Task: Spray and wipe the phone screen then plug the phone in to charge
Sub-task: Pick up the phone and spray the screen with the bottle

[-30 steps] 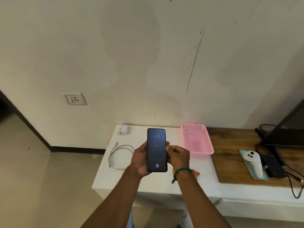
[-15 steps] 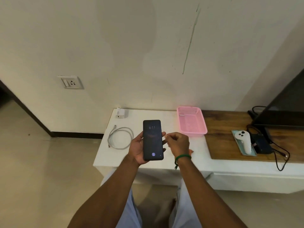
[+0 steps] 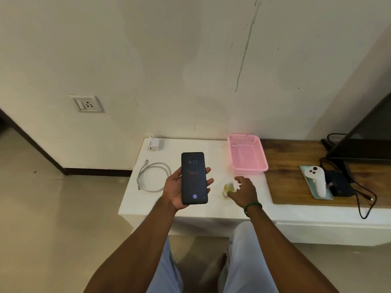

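My left hand (image 3: 174, 190) holds the black phone (image 3: 193, 178) upright above the white table (image 3: 190, 210), its lit screen facing me, thumb and fingers curled round its edges. A small clear spray bottle (image 3: 228, 188) with yellowish liquid stands on the table just right of the phone. My right hand (image 3: 244, 192) is at the bottle with its fingers spread and loosely curved around it, blurred, and no firm grip shows. A white charging cable (image 3: 153, 177) lies coiled on the table to the left. The white charger adapter (image 3: 154, 143) sits at the back left corner.
A wall socket (image 3: 86, 103) is on the wall at left, above the floor. A pink basket (image 3: 246, 154) stands behind the bottle. A wooden board (image 3: 296, 187) at right carries a white controller (image 3: 317, 179), a black device (image 3: 339, 185) and cables.
My right hand has left the phone and moved right and down to the spray bottle. The left hand keeps the phone, now lower over the table. The view tilted down.
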